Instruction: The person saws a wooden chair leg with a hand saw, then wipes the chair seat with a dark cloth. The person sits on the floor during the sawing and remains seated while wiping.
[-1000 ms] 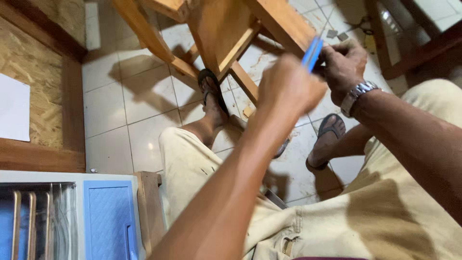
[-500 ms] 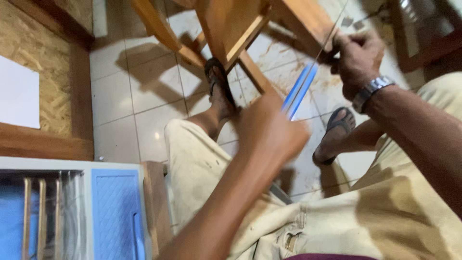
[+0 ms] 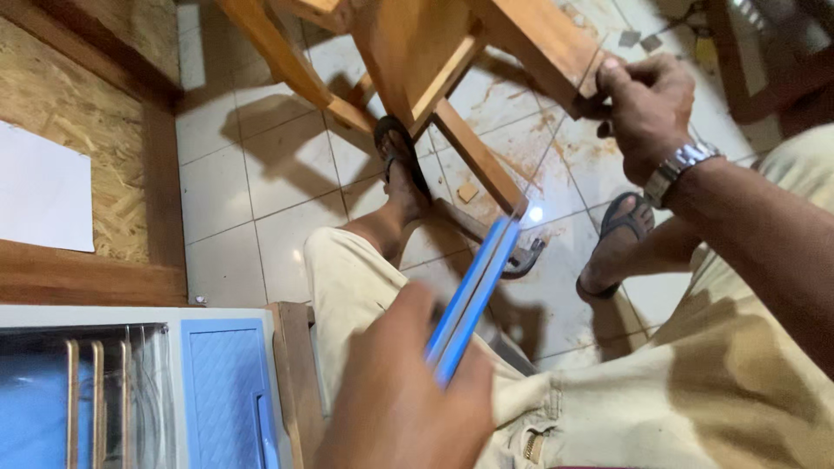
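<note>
Left hand [image 3: 408, 391], near, fingers closed on a blue tape case [image 3: 469, 300]; right hand [image 3: 643, 104], far right, pinches the thin tape's end against a wooden frame [image 3: 539, 39].

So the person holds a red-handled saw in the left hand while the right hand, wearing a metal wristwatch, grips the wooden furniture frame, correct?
Not quite: the handle is blue, not red. The head view shows the left hand holding the blue-handled thin-bladed saw, while the right hand with the metal wristwatch grips the wooden furniture frame.
</note>
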